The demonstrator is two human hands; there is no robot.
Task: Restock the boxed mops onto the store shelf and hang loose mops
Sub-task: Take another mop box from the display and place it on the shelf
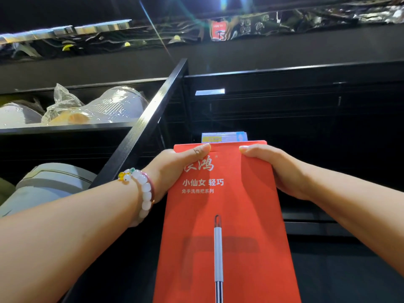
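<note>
Gripping red mop box (223, 226) near top edge: left hand (175, 171), right hand (282, 169), fingers curled round sides; long, stiff, probably light carton, before dark shelf (306, 101).

Red mop box (225, 215) reads "小仙女 轻巧", "免手洗拖把系列".

Black shelving (284, 71), mirrored ceiling (284, 20), dim light
</note>
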